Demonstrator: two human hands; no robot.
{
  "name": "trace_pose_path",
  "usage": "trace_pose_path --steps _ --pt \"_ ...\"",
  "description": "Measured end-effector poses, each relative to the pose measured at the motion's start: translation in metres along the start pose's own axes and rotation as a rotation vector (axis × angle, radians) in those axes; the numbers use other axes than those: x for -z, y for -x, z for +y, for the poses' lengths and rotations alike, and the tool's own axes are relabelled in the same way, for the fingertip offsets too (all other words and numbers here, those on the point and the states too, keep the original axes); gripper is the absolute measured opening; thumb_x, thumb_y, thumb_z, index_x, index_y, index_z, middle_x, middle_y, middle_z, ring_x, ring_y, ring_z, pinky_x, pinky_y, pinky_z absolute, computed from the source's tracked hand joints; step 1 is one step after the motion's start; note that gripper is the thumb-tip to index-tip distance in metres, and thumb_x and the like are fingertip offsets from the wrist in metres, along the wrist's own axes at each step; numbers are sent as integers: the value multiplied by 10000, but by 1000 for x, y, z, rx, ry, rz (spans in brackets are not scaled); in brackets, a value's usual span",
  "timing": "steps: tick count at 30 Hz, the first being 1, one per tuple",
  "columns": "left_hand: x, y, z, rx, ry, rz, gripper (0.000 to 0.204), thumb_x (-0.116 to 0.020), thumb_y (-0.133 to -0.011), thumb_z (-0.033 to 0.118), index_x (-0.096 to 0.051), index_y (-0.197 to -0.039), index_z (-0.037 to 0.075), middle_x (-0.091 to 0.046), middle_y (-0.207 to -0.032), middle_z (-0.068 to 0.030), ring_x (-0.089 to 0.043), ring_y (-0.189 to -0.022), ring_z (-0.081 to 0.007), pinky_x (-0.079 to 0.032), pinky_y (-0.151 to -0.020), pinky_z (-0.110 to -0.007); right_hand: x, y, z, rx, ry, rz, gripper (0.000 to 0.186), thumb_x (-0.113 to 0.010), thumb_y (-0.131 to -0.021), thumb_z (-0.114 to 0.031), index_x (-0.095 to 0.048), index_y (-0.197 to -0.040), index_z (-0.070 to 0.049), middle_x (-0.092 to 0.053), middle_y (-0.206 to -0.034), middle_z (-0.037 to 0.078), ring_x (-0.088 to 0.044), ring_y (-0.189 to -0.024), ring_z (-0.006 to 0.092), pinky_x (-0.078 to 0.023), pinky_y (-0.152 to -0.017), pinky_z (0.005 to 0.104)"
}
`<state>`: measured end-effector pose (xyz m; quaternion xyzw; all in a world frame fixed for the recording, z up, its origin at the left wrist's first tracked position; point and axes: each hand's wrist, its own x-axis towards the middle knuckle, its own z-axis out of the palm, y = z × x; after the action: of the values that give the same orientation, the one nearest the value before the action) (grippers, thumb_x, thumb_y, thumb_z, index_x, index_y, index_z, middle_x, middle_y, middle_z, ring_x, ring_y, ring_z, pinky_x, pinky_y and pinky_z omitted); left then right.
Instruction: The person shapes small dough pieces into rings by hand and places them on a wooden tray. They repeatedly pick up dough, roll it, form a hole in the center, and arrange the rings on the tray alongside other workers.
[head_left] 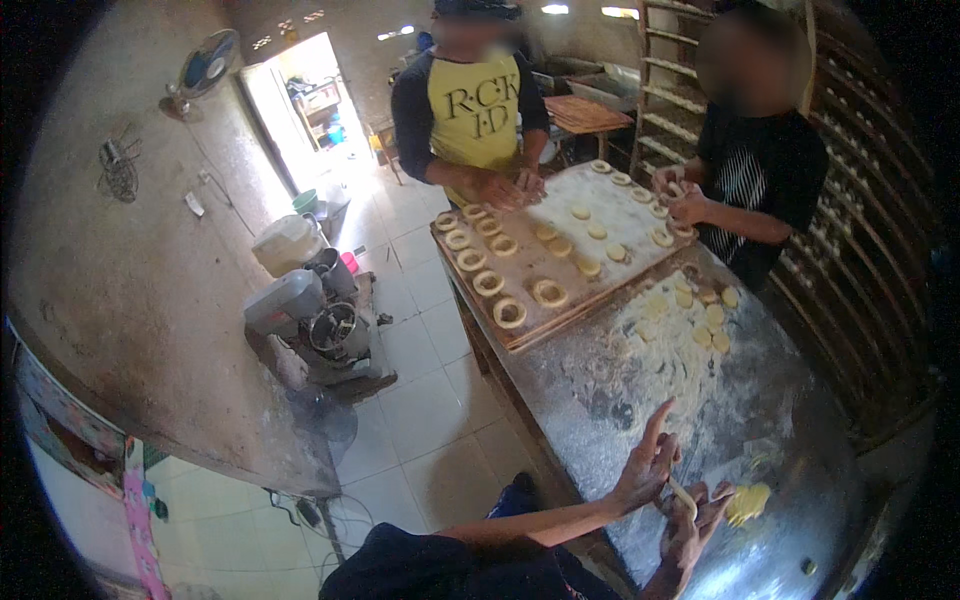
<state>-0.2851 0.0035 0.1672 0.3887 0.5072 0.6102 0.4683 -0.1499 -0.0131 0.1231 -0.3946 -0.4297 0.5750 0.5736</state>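
From here I see left hand (pixel 642 477) and right hand (pixel 684 532) together on a dough strip (pixel 684 498); shaping, I'd guess; next likely wants even pressure

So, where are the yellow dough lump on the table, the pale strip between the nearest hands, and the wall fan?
Yellow dough lump (pixel 748 505): head view, middle of its top.
Pale strip (pixel 683 496): head view, middle of its visible length.
Wall fan (pixel 209 65): head view, round front.

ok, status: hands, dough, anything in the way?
Left hand, right hand: both on one pale dough piece. Piece over table. Possible obstruction: yellow lump, close beside right hand.
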Motion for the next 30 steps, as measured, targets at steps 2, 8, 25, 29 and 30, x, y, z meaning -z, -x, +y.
trace_pose_path --steps 2,8,25,29,30 --pt "-9 2 -16 -192 -38 -32 621 -449 -999 162 -112 -1520 179 -555 -869 -52 -526 -745 -142 -454 -669 -284 -13 3 -3 -149 -288 27 577 -507 -671 54 -295 -1175 -129 -438 -845 47 -505 -665 132 -435 -571 228" --pt "-2 0 -51 -224 81 3 567 -419 -1014 190 -165 -1520 162 -563 -921 -67 -498 -682 -176 -450 -630 -288 -15 2 -6 -146 -284 -109 594 -478 -748 -30 -260 -1289 -147 -397 -745 8 -461 -594 126 -422 -549 263" --pt "38 -27 -26 -310 -18 -115 499 -441 -1012 278 -287 -1459 118 -538 -1016 -99 -557 -915 -217 -476 -802 -374 -30 -30 35 45 -113 -206 493 -263 -988 -573 -379 -1172 -131 -423 -1160 68 -470 -1085 214 -389 -954 364" --pt "60 -42 -19 -633 -261 101 482 -426 -1012 226 -297 -1469 139 -527 -1064 -110 -571 -977 -260 -467 -867 -381 -57 -40 35 -42 -97 -191 590 -208 -958 -660 -402 -1096 -121 -359 -1057 32 -447 -1013 189 -404 -926 352" --pt "65 -46 -18 -1091 -498 187 507 -406 -1018 227 -250 -1496 163 -523 -1050 -106 -572 -961 -262 -468 -863 -379 -65 -45 32 -147 -175 -254 608 -201 -953 -670 -401 -1099 -115 -355 -1062 35 -447 -1012 189 -401 -933 354"
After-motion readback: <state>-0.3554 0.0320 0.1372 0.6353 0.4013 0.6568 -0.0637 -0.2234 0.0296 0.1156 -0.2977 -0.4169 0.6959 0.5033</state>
